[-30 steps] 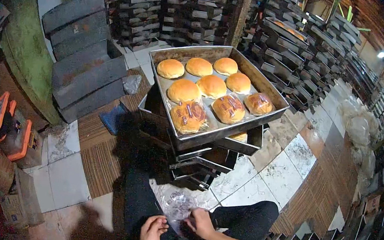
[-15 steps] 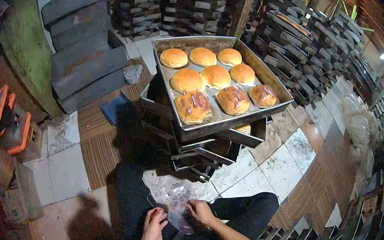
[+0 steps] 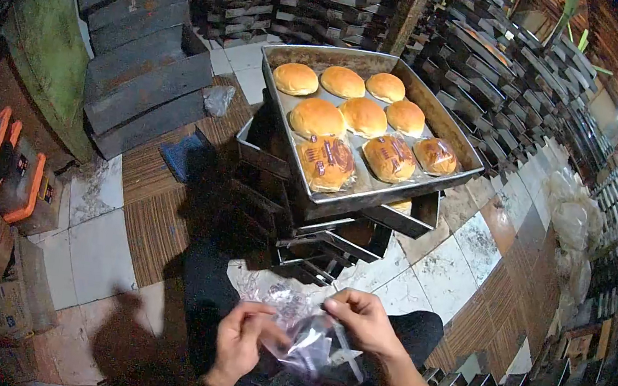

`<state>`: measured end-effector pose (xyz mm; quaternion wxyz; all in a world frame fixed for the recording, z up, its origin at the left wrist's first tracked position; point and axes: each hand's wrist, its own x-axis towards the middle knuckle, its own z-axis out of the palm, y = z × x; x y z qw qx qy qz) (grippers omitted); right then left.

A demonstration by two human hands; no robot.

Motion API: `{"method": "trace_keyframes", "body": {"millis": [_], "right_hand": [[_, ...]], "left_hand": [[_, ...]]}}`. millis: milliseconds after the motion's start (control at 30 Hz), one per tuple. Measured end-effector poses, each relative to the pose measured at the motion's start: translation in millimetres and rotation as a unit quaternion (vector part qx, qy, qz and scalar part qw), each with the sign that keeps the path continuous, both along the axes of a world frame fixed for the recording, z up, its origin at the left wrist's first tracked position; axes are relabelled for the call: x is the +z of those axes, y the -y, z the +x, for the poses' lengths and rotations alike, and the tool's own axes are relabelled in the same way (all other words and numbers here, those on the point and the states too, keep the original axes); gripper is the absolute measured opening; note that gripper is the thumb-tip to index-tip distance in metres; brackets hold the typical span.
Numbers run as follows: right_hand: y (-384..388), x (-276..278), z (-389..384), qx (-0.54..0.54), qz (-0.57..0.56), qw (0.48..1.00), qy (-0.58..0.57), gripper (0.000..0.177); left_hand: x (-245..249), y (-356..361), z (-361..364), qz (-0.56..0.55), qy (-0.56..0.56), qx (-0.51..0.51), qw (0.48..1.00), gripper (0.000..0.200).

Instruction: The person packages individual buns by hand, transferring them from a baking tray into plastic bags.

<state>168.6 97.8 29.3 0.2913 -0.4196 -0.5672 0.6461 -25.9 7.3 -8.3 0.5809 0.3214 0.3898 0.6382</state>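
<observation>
Above my lap, my right hand (image 3: 363,319) pinches the upper edge of a clear printed plastic bag (image 3: 317,348) between thumb and fingers. My left hand (image 3: 241,335) is at the bag's left side, fingers apart and partly smeared by motion, their tips overlapping the plastic. More crumpled clear bags (image 3: 267,284) lie just behind, over my legs. In front stands a metal baking tray (image 3: 456,122) with round golden buns (image 3: 318,119) in rows. The nearest row holds buns in printed clear bags (image 3: 389,158); the buns farther back are bare.
Beneath the tray is a crooked stack of metal trays (image 3: 333,244). Dark tray stacks (image 3: 140,57) line the left and back. Orange-edged boxes (image 3: 24,189) stand at left, with a blue cloth (image 3: 186,156) on the tiled floor. Clear plastic sacks (image 3: 575,214) sit at right.
Both hands have risen, bringing the plastic bag up and slightly right. My right hand now grips its upper edge, and the bag is more spread out. The view has shifted slightly.
</observation>
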Motion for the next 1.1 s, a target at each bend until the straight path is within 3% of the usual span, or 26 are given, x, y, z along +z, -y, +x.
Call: {"method": "trace_keyframes", "body": {"millis": [33,100,167,200,233,267,300,333,367,433,500,533,567,600,633,700,767,800,833,900,967,1000,1033,1100], "right_hand": [[-3,5,0,0.033,-0.123,0.990,-0.066,0.020],[-6,12,-13,-0.073,-0.007,0.996,-0.041,0.012],[-15,11,-25,-0.081,0.053,0.995,-0.017,0.010],[-20,5,-28,-0.053,0.144,0.985,0.073,0.009],[-25,14,-31,-0.046,0.141,0.986,0.078,0.009],[-32,33,-36,0.017,0.220,0.960,0.172,0.008],[-38,48,-43,0.081,0.296,0.915,0.262,0.009],[-45,55,-55,0.081,0.383,0.880,0.270,0.011],[-49,68,-65,0.090,0.381,0.878,0.274,0.011],[-63,94,-87,0.346,0.347,0.834,0.253,0.009],[-107,97,-109,0.246,0.598,0.739,0.190,0.007],[-132,98,-125,0.074,0.567,0.801,0.177,0.011],[-171,105,-141,-0.059,0.459,0.857,0.226,0.017],[-205,107,-160,-0.084,0.466,0.861,0.187,0.021],[-268,85,-158,-0.096,0.600,0.717,0.342,0.031],[-347,49,-146,0.038,0.554,0.715,0.425,0.044],[-361,36,-142,0.059,0.404,0.786,0.464,0.056],[-368,43,-140,0.045,0.262,0.845,0.464,0.051],[-334,75,-146,0.081,0.151,0.884,0.436,0.053],[-325,94,-131,0.177,0.129,0.886,0.409,0.053],[-324,94,-121,0.245,0.226,0.865,0.374,0.057],[-311,88,-120,0.178,0.271,0.861,0.392,0.060],[-315,85,-112,0.176,0.273,0.862,0.390,0.060],[-311,83,-104,0.196,0.191,0.939,0.207,0.062]], "left_hand": [[1,0,-6,-0.035,-0.037,0.049,0.998,0.015],[-2,0,-16,-0.072,0.052,0.075,0.993,0.017],[3,4,-25,-0.108,0.019,0.070,0.991,0.018],[4,5,-31,-0.115,-0.016,0.011,0.993,0.016],[3,6,-37,-0.120,-0.051,-0.048,0.990,0.015],[2,8,-42,-0.122,-0.124,-0.078,0.982,0.011],[-4,9,-43,-0.128,-0.115,-0.072,0.982,0.011],[-12,9,-44,-0.144,-0.093,-0.025,0.985,0.010],[-17,8,-46,-0.159,-0.071,0.022,0.984,0.009],[-5,-6,-56,-0.238,-0.188,0.154,0.940,0.009],[-16,-5,-65,-0.174,-0.156,0.140,0.962,0.016],[-21,-8,-67,-0.181,-0.151,0.142,0.961,0.016],[-26,-12,-68,-0.189,0.012,0.199,0.961,0.017],[-32,-17,-69,-0.188,0.174,0.254,0.933,0.021],[-40,-20,-67,-0.189,0.174,0.259,0.931,0.021],[-52,-22,-63,-0.164,0.295,0.362,0.869,0.033],[-46,-16,-67,-0.152,0.238,0.357,0.891,0.033],[-57,-8,-68,-0.149,0.247,0.313,0.905,0.033],[-63,-2,-70,-0.145,0.253,0.270,0.918,0.033],[-66,1,-66,-0.153,0.221,0.298,0.916,0.035],[-91,7,-64,-0.175,0.108,0.297,0.932,0.029],[-85,10,-65,-0.166,0.104,0.266,0.944,0.031],[-84,11,-65,-0.163,0.102,0.266,0.945,0.031],[-74,17,-70,-0.136,0.018,0.245,0.960,0.033]]}}
